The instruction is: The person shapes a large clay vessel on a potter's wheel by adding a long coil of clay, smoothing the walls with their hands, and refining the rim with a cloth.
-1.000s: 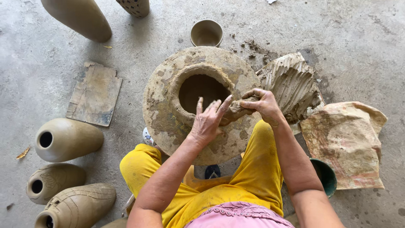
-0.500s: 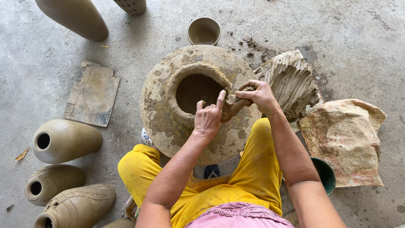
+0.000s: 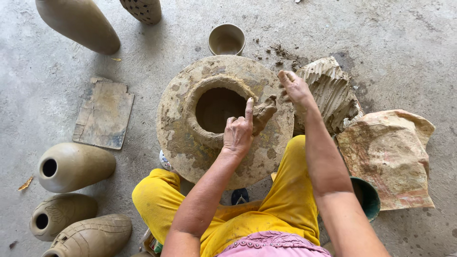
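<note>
A wet clay pot with a round open mouth stands on a clay-smeared round turntable between my knees. My left hand rests on the pot's right rim, index finger stretched out, pressing a lump of clay against the wall. My right hand hovers just right of the lump with fingers apart, holding nothing, above the turntable's edge and beside a ridged block of raw clay.
A small clay cup stands behind the turntable. Finished vases lie at the left and top left. A flat board, a stained cloth and a green bucket are also on the concrete floor.
My right hand let go of the clay lump and moved up to the right. My left hand shifted onto the rim and now presses the lump alone.
</note>
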